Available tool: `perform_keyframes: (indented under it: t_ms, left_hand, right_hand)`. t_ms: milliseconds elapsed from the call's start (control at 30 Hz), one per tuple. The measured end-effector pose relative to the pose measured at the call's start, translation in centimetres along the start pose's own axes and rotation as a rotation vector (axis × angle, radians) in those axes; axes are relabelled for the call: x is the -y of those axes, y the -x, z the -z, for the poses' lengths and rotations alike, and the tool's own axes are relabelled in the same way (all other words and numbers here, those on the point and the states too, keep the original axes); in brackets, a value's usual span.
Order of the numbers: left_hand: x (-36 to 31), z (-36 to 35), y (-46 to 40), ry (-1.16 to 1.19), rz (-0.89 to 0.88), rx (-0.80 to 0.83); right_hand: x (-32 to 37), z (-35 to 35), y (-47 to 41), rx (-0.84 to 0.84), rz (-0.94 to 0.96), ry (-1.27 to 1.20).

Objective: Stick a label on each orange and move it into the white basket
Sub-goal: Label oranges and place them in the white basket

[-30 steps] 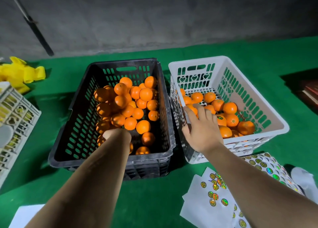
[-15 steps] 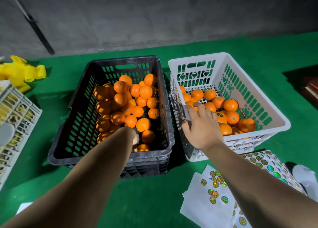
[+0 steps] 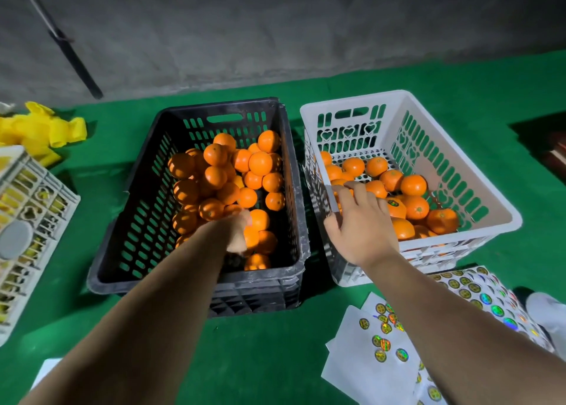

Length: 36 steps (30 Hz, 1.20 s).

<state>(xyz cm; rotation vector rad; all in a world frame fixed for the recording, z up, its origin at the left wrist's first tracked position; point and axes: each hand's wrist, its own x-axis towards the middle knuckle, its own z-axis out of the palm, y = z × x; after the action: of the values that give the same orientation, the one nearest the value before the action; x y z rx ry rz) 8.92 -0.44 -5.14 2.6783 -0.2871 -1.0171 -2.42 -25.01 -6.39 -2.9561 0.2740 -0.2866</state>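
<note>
The left hand [image 3: 237,236] reaches into the black crate [image 3: 122,251]; whether its fingers grasp an orange [image 3: 258,219] cannot be told. The right hand [image 3: 360,230] rests with relaxed fingers over the oranges in the white basket [image 3: 496,215].

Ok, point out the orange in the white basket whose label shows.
The orange just right of the right hand, beside its knuckles: a dark round label sits on its top. No other orange in the white basket shows one.

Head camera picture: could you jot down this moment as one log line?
left hand: in black crate, gripping an orange | right hand: fingers over white basket rim | label sheets: nearby
</note>
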Motion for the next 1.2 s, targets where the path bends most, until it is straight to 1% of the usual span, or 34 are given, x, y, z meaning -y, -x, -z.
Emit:
perform_keyframes:
  t_ms: [67,133,200,233,267,300,333,367,433,467,500,533,567,633,700,767,800,833,900,1067,1200]
  left_hand:
    - [0.0,0.9,0.9,0.087,-0.138,-0.232]
    - [-0.5,0.8,3.2,0.282,-0.365,-0.549]
    - [-1.9,-0.7,6.2,0.491,-0.539,-0.803]
    - [-2.9,-2.3,8.0,0.61,-0.607,-0.874]
    - [-3.9,-4.4,9.6,0.74,-0.649,-0.892]
    - [-4.5,-7.2,10.8,0.849,-0.677,-0.873]
    - [-4.7,-10.5,12.0,0.902,-0.697,-0.83]
    - [-4.7,-13.9,13.0,0.892,-0.73,-0.776]
    - [-3.7,-20.1,14.2,0.743,-0.809,-0.594]
    - [-2.9,-22.6,14.1,0.681,-0.831,-0.478]
    - [-2.2,-24.5,13.9,0.674,-0.826,-0.356]
    - [-2.0,-25.7,13.5,0.709,-0.799,-0.254]
    - [-2.0,-26.5,12.8,0.728,-0.775,-0.193]
    - [-2.7,-27.5,11.2,0.702,-0.742,-0.12]
    - [-3.3,-28.5,9.5,0.657,-0.712,-0.05]
    - [-3.1,-29.6,8.0,0.648,-0.639,0.051]
    - [-2.7,-30.2,7.4,0.634,-0.603,0.105]
    - [-2.2,-30.6,7.0,0.594,-0.579,0.136]
    - [-1.4,-31.3,6.6,0.495,-0.575,0.148]
    - [-1.4,-31.6,6.4,0.378,-0.619,0.14]
    - [-1.2,-31.5,6.4,0.327,-0.632,0.149]
  right_hand:
    - [0.1,0.0,0.1,-0.012,0.012,-0.013]
    - [0.2,0.2,0.3,-0.047,0.021,-0.041]
    - [0.3,0.3,0.7,-0.1,0.036,-0.062]
    - [0.3,0.5,0.8,-0.125,0.046,-0.07]
    - [0.2,0.6,0.9,-0.147,0.057,-0.091]
    - [0.0,0.7,1.2,-0.167,0.074,-0.153]
    - [-0.2,0.6,1.8,-0.192,0.098,-0.264]
    - [-0.3,0.5,2.6,-0.228,0.112,-0.397]
    - [-0.3,0.1,5.2,-0.325,0.078,-0.615]
    - [-0.5,-0.3,7.1,-0.366,0.036,-0.662]
    - [-0.7,-0.9,9.2,-0.388,-0.011,-0.673]
    - [-1.1,-1.9,11.6,-0.384,-0.055,-0.676]
    - [-1.7,-3.0,14.1,-0.359,-0.097,-0.687]
    - [-3.5,-5.2,18.8,-0.225,-0.176,-0.685]
    - [-5.6,-7.5,22.4,0.01,-0.261,-0.569]
    - [-7.2,-9.4,24.6,0.269,-0.338,-0.436]
    - [-7.6,-10.0,25.2,0.36,-0.372,-0.4]
    - [-7.8,-10.2,25.5,0.408,-0.39,-0.391]
    - [-7.9,-10.4,25.8,0.435,-0.38,-0.381]
    - [-7.4,-10.4,25.6,0.424,-0.339,-0.205]
    - [-6.7,-9.9,24.6,0.446,-0.358,-0.161]
